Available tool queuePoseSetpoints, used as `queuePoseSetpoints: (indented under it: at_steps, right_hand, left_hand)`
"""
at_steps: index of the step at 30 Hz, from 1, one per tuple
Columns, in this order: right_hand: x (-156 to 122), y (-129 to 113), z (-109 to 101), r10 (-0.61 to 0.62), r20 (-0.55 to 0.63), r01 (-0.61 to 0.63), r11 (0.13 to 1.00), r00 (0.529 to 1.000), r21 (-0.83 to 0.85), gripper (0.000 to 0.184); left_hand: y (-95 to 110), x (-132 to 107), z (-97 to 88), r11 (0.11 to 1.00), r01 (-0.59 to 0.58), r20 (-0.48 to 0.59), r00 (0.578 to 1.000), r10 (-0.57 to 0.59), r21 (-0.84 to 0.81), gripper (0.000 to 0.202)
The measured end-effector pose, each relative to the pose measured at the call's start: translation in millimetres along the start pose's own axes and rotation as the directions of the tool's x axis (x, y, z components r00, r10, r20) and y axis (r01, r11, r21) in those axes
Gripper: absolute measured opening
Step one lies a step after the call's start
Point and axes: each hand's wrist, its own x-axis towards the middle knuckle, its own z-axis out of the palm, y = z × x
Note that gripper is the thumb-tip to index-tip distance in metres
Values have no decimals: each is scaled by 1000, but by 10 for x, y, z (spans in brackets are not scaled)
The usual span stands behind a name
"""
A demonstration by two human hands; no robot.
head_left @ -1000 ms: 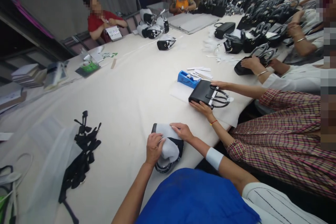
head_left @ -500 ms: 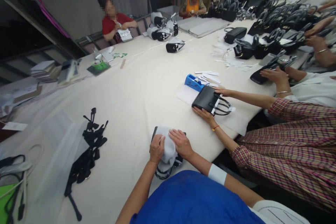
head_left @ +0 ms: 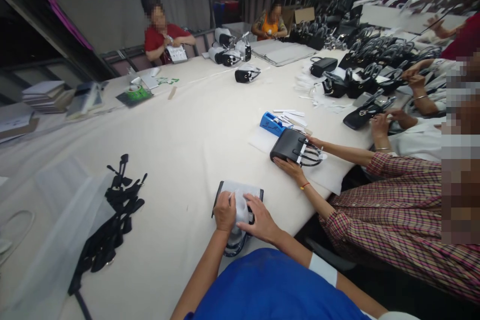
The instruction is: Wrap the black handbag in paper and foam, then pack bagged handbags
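I have the black handbag on the white surface, handles toward the body, beneath a soft pale-grey sheet. Left hand pinches the sheet; right hand, fingers spread, flanks it. Both equally near.

Behind the bare left hand showed a blue garment; behind the bare right hand, a white armband.

Blue tape dispenser near strips
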Motion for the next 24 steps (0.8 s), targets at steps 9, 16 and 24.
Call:
queuePoseSetpoints:
  at_steps: [9, 16, 24]
  right_hand:
    - [8, 87, 192, 63, -393, -122, 984, 917, -128, 24]
    - [60, 172, 57, 51, -335, -148, 951, 941, -273, 24]
    - [248, 228, -179, 151, -284, -169, 985, 947, -41, 19]
  left_hand:
    - [88, 93, -56, 999, 25, 55, 998, -27, 30, 22]
    - [107, 248, -88, 989, -15, 194, 981, -14, 146, 25]
    - [194, 387, -102, 963, 100, 289, 942, -173, 248, 16]
